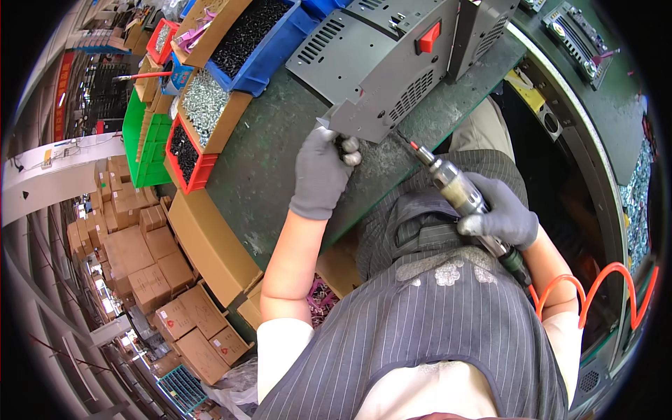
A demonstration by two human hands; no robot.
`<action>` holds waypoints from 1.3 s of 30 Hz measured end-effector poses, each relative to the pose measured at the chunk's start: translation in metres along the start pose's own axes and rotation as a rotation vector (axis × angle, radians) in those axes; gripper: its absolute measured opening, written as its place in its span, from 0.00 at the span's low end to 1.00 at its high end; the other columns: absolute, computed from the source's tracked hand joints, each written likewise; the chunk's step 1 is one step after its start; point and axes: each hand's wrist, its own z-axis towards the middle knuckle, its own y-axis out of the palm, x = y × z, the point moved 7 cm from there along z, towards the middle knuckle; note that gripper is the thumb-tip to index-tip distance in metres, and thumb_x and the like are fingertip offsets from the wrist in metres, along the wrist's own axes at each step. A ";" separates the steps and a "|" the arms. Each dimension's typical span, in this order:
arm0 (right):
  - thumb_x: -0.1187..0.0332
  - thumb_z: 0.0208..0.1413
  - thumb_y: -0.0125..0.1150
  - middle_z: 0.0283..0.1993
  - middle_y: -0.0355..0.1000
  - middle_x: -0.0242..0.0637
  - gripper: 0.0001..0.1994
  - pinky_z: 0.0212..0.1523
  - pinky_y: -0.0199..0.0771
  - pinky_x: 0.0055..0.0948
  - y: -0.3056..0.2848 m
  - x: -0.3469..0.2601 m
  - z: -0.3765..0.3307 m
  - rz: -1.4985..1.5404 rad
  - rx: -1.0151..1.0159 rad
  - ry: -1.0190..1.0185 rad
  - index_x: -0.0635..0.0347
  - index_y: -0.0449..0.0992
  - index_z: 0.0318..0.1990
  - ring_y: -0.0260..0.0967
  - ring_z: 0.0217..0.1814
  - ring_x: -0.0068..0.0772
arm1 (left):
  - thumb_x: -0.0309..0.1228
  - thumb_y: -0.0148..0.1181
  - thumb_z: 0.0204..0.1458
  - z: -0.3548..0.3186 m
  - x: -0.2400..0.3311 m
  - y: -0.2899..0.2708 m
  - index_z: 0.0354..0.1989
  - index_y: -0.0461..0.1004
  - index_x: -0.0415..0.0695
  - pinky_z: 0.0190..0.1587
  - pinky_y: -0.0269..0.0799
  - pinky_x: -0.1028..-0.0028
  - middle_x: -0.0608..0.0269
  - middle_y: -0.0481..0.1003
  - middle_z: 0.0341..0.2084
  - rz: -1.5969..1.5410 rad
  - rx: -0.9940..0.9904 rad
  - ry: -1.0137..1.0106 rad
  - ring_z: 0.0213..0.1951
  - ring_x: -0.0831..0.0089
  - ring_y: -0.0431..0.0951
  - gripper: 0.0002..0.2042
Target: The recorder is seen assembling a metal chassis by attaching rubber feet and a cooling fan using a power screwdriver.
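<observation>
Gloved hands, a screwdriver and a grey metal case at the worktop's near edge.

Nearest, the right hand (502, 217) in a grey knit glove is wrapped closed around a pneumatic screwdriver (458, 192), smooth and cylindrical, with an orange coiled hose (595, 287) trailing right; its red-collared tip sits just beside the case's near edge. The left hand (322, 171), also gloved, is closed with small dark screws pinched in its fingers, touching the near-left corner of the grey metal case (381, 66), a boxy sheet-steel housing with vent slots and a red switch. To my eye, keeping the bit square to the panel matters most here. Farther left, bins of screws (204, 105) crowd the green worktop (280, 140).
</observation>
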 end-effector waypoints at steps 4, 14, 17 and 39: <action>0.52 0.34 0.74 0.40 0.70 0.35 0.38 0.47 0.66 0.28 0.002 0.004 -0.014 0.033 -0.018 0.042 0.65 0.68 0.53 0.66 0.41 0.27 | 0.30 0.43 0.60 -0.014 0.003 -0.030 0.37 0.65 0.44 0.18 0.54 0.85 0.65 0.67 0.29 -0.274 0.154 -0.161 0.22 0.81 0.60 0.06; 0.54 0.35 0.73 0.44 0.70 0.38 0.37 0.51 0.65 0.30 0.011 -0.007 -0.013 0.033 -0.110 0.020 0.65 0.67 0.54 0.67 0.46 0.30 | 0.27 0.42 0.58 -0.043 -0.008 -0.020 0.58 0.63 0.40 0.23 0.59 0.85 0.64 0.70 0.33 0.045 -0.030 -0.169 0.27 0.82 0.64 0.18; 0.55 0.35 0.73 0.46 0.70 0.39 0.38 0.52 0.64 0.31 0.014 -0.010 -0.015 0.049 -0.159 0.049 0.64 0.67 0.54 0.67 0.47 0.31 | 0.26 0.45 0.58 -0.044 -0.007 -0.024 0.54 0.66 0.43 0.24 0.60 0.86 0.61 0.72 0.36 0.133 0.015 -0.088 0.27 0.82 0.66 0.15; 0.55 0.35 0.73 0.42 0.71 0.39 0.37 0.46 0.68 0.30 -0.009 0.002 -0.033 0.145 -0.227 -0.035 0.65 0.67 0.53 0.69 0.42 0.30 | 0.43 0.50 0.58 -0.043 -0.034 0.050 0.37 0.74 0.38 0.18 0.52 0.87 0.70 0.69 0.17 0.867 -0.142 -0.117 0.15 0.89 0.59 0.18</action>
